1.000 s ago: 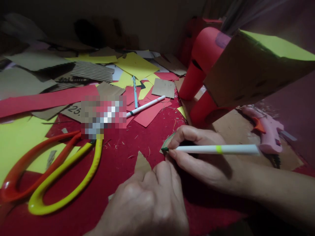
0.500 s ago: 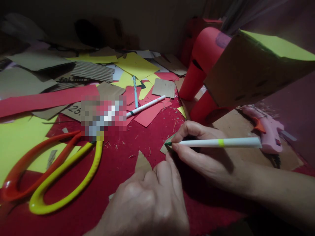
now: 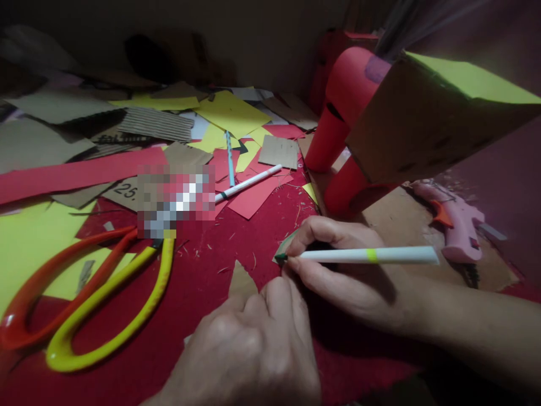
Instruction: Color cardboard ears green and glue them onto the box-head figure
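- Half a second ago the green tip of my white felt pen with a yellow-green band (image 3: 406, 255) stood higher; now it has slid toward 7 o'clock, to the corner of a small tan-and-green card piece (image 3: 287, 243). I read this as one more short stroke of colouring on that piece.
- My right hand (image 3: 350, 270), at 3 o'clock from the tip, has its fingers closed around the pen in a writing grip.
- My left hand (image 3: 249, 344), at 7 o'clock, is curled palm-down; its fingertips are hidden, so I cannot tell what they grip. They lie just beside the card piece, perhaps steadying it.
- One pointed brown cardboard scrap (image 3: 242, 279) shows at 8 o'clock, partly hidden by my left hand.
- Counted round the tip on the red surface (image 3: 203, 327): one pair of scissors with orange and yellow handles (image 3: 166, 276) at 9 o'clock, blades blurred; one white capped pen (image 3: 256, 179) and one pale-blue patterned stick (image 3: 230, 158) at 11; two red paper tubes (image 3: 325, 138) standing at 1; one brown cardboard box with a yellow-green top (image 3: 422, 124) at 2; one pink glue gun (image 3: 460, 225) at 3.
- Loose paper overlaps too much to count.
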{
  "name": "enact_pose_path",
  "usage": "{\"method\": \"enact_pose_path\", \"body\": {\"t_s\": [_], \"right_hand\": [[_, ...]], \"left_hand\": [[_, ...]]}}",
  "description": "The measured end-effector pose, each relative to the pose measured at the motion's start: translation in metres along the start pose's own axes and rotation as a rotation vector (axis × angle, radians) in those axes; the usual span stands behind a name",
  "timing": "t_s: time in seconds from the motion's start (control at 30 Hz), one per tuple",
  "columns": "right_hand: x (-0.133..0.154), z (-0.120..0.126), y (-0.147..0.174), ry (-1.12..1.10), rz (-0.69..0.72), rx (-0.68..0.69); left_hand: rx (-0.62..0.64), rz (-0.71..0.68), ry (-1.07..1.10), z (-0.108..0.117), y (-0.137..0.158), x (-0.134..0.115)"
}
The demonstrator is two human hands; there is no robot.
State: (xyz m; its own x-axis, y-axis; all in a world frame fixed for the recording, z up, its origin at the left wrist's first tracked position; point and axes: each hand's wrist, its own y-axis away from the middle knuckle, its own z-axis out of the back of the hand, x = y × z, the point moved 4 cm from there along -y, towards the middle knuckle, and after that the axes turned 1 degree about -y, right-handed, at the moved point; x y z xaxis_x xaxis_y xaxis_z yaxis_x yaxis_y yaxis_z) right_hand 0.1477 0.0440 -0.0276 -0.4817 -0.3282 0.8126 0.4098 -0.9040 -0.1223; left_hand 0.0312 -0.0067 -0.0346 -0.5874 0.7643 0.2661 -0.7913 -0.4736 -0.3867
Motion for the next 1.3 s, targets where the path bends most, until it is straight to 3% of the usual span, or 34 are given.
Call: {"method": "enact_pose_path", "body": {"t_s": [0.17,0.6,0.8,1.1,1.3], "right_hand": [[-0.004,0.001,0.002,-0.014,-0.045,-0.057],[0.003,-0.002,-0.002,0.005,0.006,0.026],[-0.003,0.0,0.0,-0.047,-0.066,-0.066],[0.006,-0.002,-0.001,0.029,0.039,0.045],[0.0,-0.002,0.001,-0.142,-0.047,0.001]], "left_hand": [[0.024,-0.036,0.003,0.0,0.002,-0.002],[-0.016,-0.027,-0.011,0.001,0.001,0.0],[0.045,-0.055,-0.019,-0.002,0.004,-0.001],[-0.012,-0.021,0.002,0.003,0.0,0.0],[-0.012,-0.02,-0.006,0.002,0.002,0.001]]}}
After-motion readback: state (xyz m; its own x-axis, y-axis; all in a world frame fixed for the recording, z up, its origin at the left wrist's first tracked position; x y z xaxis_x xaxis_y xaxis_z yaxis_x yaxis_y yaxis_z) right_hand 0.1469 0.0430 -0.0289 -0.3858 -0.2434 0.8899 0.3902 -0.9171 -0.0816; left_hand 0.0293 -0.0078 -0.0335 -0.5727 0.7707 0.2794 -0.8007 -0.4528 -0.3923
